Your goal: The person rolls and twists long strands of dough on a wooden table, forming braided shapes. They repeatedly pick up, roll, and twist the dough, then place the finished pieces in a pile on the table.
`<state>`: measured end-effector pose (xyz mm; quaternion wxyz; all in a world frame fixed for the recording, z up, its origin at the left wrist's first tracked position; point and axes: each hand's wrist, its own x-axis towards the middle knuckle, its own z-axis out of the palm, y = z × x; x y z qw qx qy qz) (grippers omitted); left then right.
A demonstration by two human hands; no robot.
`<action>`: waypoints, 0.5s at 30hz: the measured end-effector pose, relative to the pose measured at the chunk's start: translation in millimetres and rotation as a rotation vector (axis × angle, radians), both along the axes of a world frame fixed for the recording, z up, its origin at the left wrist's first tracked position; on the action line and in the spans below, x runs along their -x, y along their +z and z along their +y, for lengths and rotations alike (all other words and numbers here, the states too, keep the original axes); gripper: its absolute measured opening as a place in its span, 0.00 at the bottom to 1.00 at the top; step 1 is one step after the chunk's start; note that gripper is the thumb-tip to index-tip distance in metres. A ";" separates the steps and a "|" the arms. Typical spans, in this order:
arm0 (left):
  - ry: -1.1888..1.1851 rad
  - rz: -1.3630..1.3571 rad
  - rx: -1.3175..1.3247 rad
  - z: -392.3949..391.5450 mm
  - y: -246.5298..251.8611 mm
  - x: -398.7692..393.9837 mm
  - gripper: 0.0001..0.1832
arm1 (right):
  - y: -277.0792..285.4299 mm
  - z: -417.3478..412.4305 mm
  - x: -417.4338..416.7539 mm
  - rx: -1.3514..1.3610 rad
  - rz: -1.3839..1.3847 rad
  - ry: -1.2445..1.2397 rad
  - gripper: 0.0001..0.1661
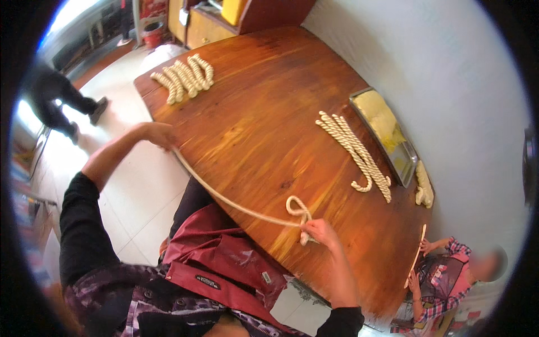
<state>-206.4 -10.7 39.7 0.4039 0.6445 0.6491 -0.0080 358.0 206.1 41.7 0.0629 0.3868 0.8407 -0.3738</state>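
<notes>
A long thin strand of dough [236, 205] stretches along the near edge of the wooden table [252, 147]. My left hand [162, 135], slightly blurred, grips its far left end at the table's edge. The other end is pinched in my right hand [321, 231], low over the table. Beyond the right fingers the dough forms a loop, and a short bunched piece shows beneath them. Short twisted dough pieces [185, 78] lie side by side at the table's upper left. Several long twisted dough ropes [358, 147] rest together on the right, one with a hooked end.
A metal tray [406, 164] holding a slab of dough stands by the wall, with a dough lump [423, 185] beside it. At the lower right a co-worker [446, 274] has both hands on a dough strip [416, 257]. Another person's legs [63, 97] are at upper left.
</notes>
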 end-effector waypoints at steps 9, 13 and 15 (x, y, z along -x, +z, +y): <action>0.362 0.614 -1.241 74.5 -61.2 -50.9 0.22 | 5.7 -60.0 -121.0 -0.853 0.038 -0.412 0.23; 0.360 0.431 -1.058 51.7 -57.9 -86.1 0.13 | -31.8 -183.4 -136.9 -0.657 0.095 -0.292 0.34; 0.486 0.456 -0.883 68.5 -49.6 -84.9 0.11 | -57.3 -145.8 -148.3 -0.686 0.079 -0.428 0.33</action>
